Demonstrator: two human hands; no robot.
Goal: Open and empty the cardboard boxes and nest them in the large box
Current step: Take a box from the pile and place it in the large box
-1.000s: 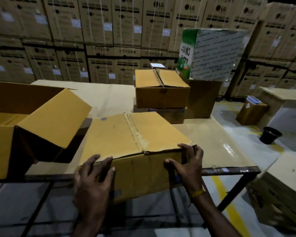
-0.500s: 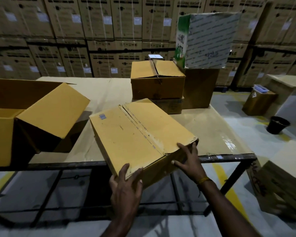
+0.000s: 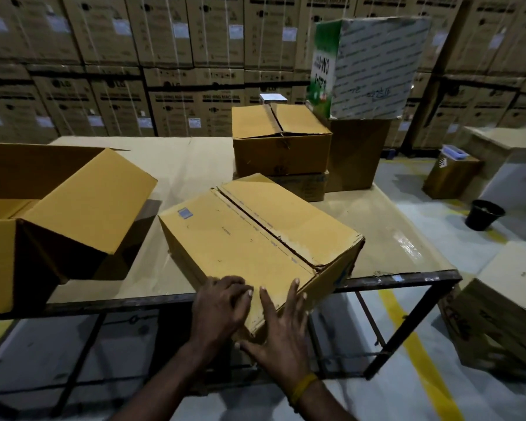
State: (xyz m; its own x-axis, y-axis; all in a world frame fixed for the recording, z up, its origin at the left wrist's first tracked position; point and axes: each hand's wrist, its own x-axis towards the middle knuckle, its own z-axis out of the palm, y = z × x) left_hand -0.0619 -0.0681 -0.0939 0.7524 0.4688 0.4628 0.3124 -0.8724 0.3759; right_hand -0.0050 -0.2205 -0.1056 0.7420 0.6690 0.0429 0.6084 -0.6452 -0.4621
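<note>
A closed yellow cardboard box [image 3: 255, 238] lies skewed on the table [image 3: 179, 159], its near corner past the front edge. My left hand [image 3: 219, 308] grips that corner's left side, fingers curled over the top. My right hand [image 3: 281, 332] presses flat against the corner's right side, fingers spread. To the left sits the large open box [image 3: 73, 208], flaps up. Another closed yellow box [image 3: 281, 147] rests on a flatter box at the back.
A brown box [image 3: 356, 156] carries a green and white carton [image 3: 368, 68] at the table's back right. Stacked cartons form a wall behind. On the floor to the right stand a black bucket [image 3: 485, 214], a small box [image 3: 451, 174] and a big box [image 3: 498, 323].
The near box has turned further, its corner now pointing toward me. My right hand slid from the box's right end to the near corner, close to my left hand.
</note>
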